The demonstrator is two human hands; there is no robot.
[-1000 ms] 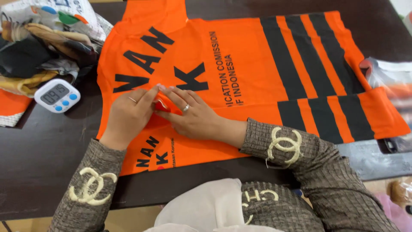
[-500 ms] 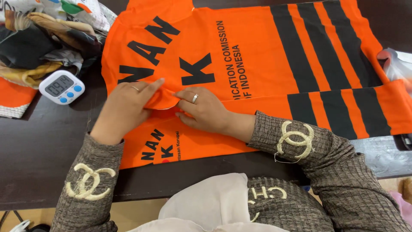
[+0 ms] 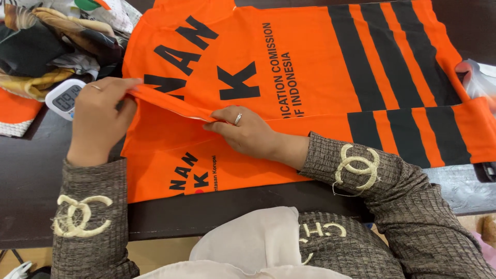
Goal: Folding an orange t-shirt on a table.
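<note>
Left hand (image 3: 98, 121): closed on the folded edge of an orange shirt (image 3: 310, 67), thumb and fingers pinching the fabric at about nine o'clock from the garment's middle.
Right hand (image 3: 248, 132): pressed onto the same fold near the centre of the frame, fingertips pinching the crease, a ring on one finger.
Shirt: spread flat on a dark table (image 3: 31, 181), filling most of the surface; black block letters run across its body and black bands cross the part toward three o'clock.
Fold: a raised ridge of cloth stretched taut between the two hands, with a second orange layer lying below it toward six o'clock.
Timer (image 3: 64, 98): small white digital timer, just beside the left hand at its nine o'clock side, partly hidden by the knuckles.
Heap of clothes (image 3: 46, 46): piled at ten o'clock, touching the shirt's edge.
Risk: the crease will likely go crooked if one hand pulls harder than the other; the left wrist sits close enough to the timer to knock it across the table.
</note>
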